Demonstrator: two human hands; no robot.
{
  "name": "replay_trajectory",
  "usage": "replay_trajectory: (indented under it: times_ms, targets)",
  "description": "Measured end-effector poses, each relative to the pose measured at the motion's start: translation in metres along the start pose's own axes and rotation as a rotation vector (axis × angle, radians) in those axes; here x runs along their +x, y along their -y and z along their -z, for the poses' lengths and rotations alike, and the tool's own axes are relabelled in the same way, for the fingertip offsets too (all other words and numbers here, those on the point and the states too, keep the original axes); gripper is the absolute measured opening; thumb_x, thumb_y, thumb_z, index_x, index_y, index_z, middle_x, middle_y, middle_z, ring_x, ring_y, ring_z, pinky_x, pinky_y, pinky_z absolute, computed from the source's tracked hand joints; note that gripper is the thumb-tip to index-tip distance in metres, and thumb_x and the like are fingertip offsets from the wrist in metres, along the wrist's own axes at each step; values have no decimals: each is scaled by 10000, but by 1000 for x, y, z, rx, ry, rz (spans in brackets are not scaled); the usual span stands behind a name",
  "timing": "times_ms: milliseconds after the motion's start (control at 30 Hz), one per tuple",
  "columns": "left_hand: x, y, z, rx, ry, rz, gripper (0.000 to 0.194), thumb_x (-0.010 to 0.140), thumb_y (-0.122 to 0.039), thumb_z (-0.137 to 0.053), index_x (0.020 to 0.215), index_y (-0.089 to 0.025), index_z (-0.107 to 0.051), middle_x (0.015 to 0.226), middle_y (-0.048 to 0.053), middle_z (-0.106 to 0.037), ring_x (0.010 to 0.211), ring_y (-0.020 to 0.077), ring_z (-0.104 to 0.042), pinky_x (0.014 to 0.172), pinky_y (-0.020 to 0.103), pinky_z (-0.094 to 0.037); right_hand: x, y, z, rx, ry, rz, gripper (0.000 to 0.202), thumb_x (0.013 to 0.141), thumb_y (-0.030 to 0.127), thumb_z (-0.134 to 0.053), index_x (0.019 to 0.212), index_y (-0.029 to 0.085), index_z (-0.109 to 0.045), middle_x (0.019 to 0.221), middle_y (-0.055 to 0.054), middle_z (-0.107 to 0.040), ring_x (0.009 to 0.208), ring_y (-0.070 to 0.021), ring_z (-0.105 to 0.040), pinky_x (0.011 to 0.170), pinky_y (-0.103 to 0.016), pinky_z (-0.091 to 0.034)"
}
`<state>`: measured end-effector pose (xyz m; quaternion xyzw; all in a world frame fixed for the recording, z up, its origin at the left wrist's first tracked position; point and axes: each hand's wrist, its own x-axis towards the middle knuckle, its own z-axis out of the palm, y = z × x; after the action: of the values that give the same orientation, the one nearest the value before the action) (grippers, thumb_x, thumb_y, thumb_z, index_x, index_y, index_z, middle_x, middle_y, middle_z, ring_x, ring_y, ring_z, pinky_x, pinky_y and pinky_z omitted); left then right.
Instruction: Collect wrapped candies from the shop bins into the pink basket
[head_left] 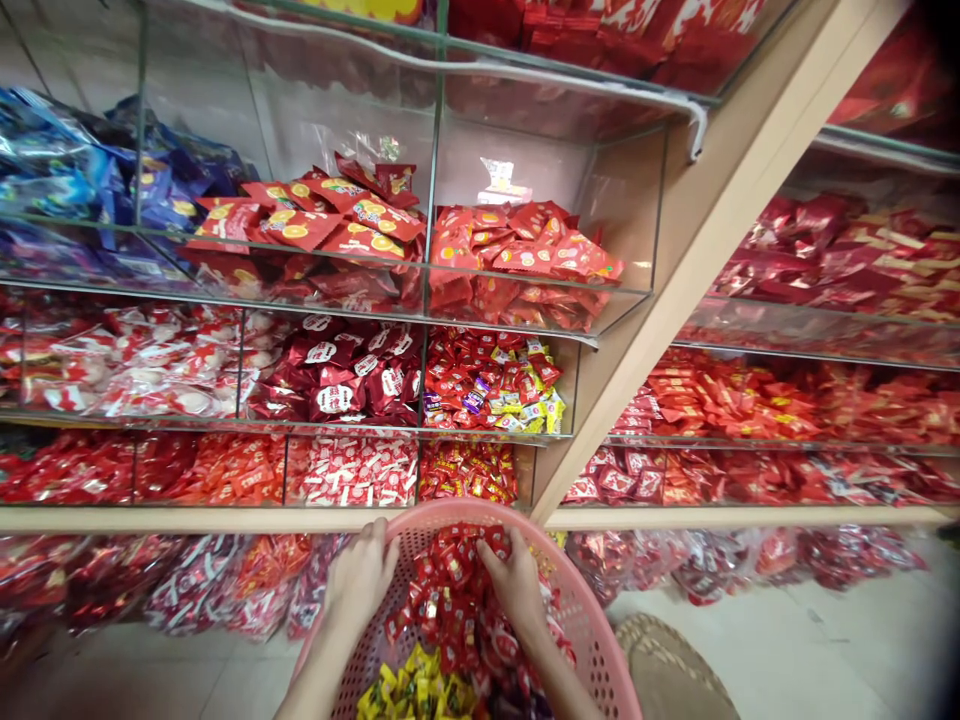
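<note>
A pink perforated plastic basket (600,610) fills the lower middle of the view. Red wrapped candies (450,590) lie heaped in it, with yellow wrapped candies (420,685) nearer to me. At the basket's left rim, my left hand (364,570) is closed, its fingers over the edge and its thumb on the inner side. My right hand (514,575) is inside the basket towards the far side, curled over red candies with the thumb pressed against them. Its fingertips are partly hidden among the wrappers.
Clear-walled shelf bins hold red packets (360,215), blue packets (157,180) and small mixed candies (495,385). A slanting wooden divider (660,330) parts the shelves. Bagged candies (255,585) lie below the bottom ledge (187,518). A round woven lid-like object (667,665) is on the tiled floor.
</note>
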<state>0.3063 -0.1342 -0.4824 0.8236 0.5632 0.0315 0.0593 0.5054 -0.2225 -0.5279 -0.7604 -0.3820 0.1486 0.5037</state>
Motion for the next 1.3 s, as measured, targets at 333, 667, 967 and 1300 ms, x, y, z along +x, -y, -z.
replay_trajectory:
  times_ms: [333, 667, 967, 1300]
  targets:
    - [0, -1, 1, 19, -8, 2, 343, 888, -343, -250, 1094, -175, -466, 1026, 102, -632, 832, 200, -636, 625, 272, -450, 2, 4, 10, 102, -40, -18, 269, 736, 401, -527, 831, 160, -598, 829, -68, -657, 782, -210, -587, 718, -297, -440]
    - [0, -3, 3, 13, 12, 11, 348, 888, -354, -236, 1085, -177, -462, 1030, 104, -628, 822, 190, -635, 616, 258, -445, 1, -3, 20, 110, 6, -77, 306, 726, 416, -523, 841, 149, -618, 869, -90, -666, 812, -233, -588, 731, -322, -443]
    - [-1, -4, 3, 32, -8, 8, 346, 892, -353, -219, 1064, -179, -463, 995, 94, -635, 806, 209, -638, 610, 283, -451, 1, 9, 33, 170, 24, -60, 279, 737, 308, -470, 893, 148, -638, 879, -71, -677, 819, -218, -595, 760, -314, -448]
    - [-1, -3, 4, 26, 9, 13, 348, 890, -354, -239, 1085, -174, -465, 1021, 102, -633, 819, 194, -637, 623, 265, -449, -3, 11, 22, 64, 54, 46, 334, 730, 326, -530, 1002, 162, -632, 1004, -96, -657, 939, -239, -584, 849, -361, -435]
